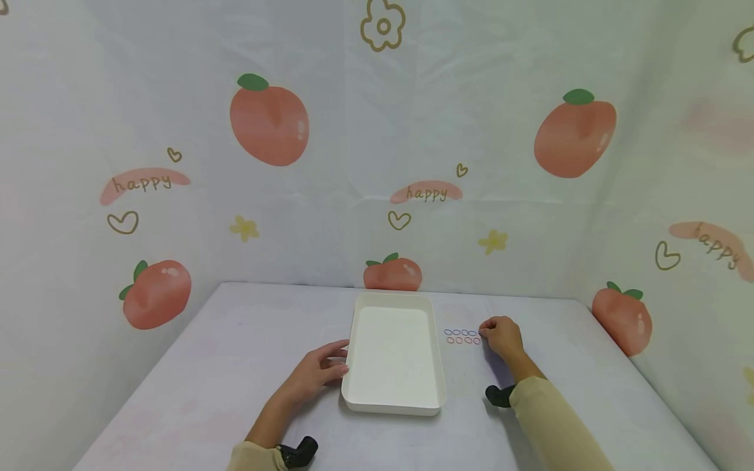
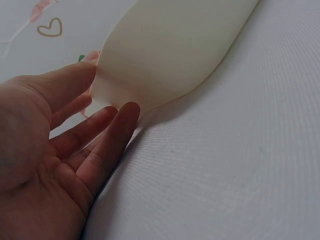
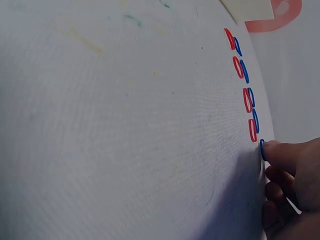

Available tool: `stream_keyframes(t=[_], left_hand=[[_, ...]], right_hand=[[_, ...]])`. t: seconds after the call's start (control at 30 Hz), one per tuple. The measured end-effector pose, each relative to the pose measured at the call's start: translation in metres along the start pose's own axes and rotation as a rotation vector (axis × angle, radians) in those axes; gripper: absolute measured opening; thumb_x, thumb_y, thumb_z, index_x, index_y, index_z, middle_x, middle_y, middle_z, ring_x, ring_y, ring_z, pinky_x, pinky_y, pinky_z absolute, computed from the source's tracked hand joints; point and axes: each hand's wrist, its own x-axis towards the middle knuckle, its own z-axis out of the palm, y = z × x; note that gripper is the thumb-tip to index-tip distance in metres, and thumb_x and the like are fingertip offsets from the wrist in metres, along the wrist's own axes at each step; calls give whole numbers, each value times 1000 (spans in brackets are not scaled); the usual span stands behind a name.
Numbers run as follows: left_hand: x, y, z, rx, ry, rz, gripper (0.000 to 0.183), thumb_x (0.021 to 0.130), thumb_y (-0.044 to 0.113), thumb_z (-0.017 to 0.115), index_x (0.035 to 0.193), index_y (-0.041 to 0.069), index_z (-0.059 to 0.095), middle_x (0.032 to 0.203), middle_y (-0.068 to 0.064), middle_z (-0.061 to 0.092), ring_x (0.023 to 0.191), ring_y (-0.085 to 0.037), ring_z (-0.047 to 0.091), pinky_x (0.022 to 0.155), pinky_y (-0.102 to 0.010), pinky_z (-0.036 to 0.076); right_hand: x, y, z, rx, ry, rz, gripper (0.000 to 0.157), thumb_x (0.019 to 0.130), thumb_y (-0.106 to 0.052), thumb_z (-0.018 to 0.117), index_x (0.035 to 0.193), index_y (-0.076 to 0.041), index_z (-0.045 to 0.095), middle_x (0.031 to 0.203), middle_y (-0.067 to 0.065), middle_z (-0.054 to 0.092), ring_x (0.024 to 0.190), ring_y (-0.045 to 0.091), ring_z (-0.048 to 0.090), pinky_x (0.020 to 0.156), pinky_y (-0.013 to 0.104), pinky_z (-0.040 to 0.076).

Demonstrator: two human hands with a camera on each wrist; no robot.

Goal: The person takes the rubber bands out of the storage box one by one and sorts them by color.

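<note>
A white rectangular tray [image 1: 393,350] lies in the middle of the table, longer from front to back. My left hand [image 1: 317,374] touches its left side with loosely extended fingers; in the left wrist view the fingertips [image 2: 131,111] meet the tray's pale outer wall [image 2: 175,55]. To the right of the tray are two rows of small rings, blue ones [image 3: 243,71] behind and red ones [image 3: 248,100] in front. At the right end of the blue row, my right hand [image 1: 503,336] pinches a blue ring [image 3: 262,151] at the table surface. Its other fingers are curled, partly hidden.
The white-covered table [image 1: 224,366] extends around the tray, with faint coloured marks on its cloth. A white curtain [image 1: 330,216] printed with fruit, hearts and flowers hangs behind and at the sides. Each wrist wears a black device [image 1: 501,396] below its sleeve.
</note>
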Motion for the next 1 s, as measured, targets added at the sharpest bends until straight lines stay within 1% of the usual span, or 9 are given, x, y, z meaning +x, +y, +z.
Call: stream_keyframes(t=[0.3,0.47,0.6,0.67,0.8,0.9,1.0], left_hand=[[1,1,2,12,2,-3,59,91,14,68,143,1,44,129,-21,54,108,-31,62,82,-38,55],[2,1,2,17,8,-2,59,91,13,69,143,1,45,129,-21,54,108,-31,62,82,-38,55],[2,3,0,36,13,-2,58,91,14,69,143,1,46,128,-21,55,107,-31,62,82,-38,56],[1,3,-1,35,8,-2,58,91,14,68,143,0,45,129,-21,54,108,-31,62,81,-38,56],[1,4,-5,-28,-6,-7,58,92,10,66,144,-2,42,130,-24,52,108,-33,61,81,-40,56],[0,4,-8,-90,-12,-18,58,93,8,65,145,-3,40,132,-26,49,107,-34,61,80,-41,56],[-1,4,-13,-87,7,-28,58,93,9,65,145,-2,40,133,-25,49,104,-32,62,77,-40,57]], right_hand=[[-1,1,-1,-11,-6,20,7,88,-3,66,86,3,69,82,12,63,83,31,53,77,45,43],[-2,1,-4,24,-19,60,10,90,-6,66,92,3,68,88,15,63,87,32,53,78,44,46],[-3,0,-7,44,-14,56,11,92,-6,64,95,4,68,92,16,65,90,33,54,80,45,46],[-5,1,-9,44,-11,46,12,92,-6,63,97,4,68,94,16,65,90,32,54,80,45,46],[-10,2,-15,41,-11,11,15,93,-8,61,100,3,68,97,16,65,90,32,54,79,43,46],[-17,6,-22,17,-11,-45,16,93,-9,61,101,3,67,98,17,64,90,32,54,78,44,46],[-26,11,-32,-22,-8,-100,16,93,-9,61,102,4,66,101,18,62,93,34,55,81,47,47]])
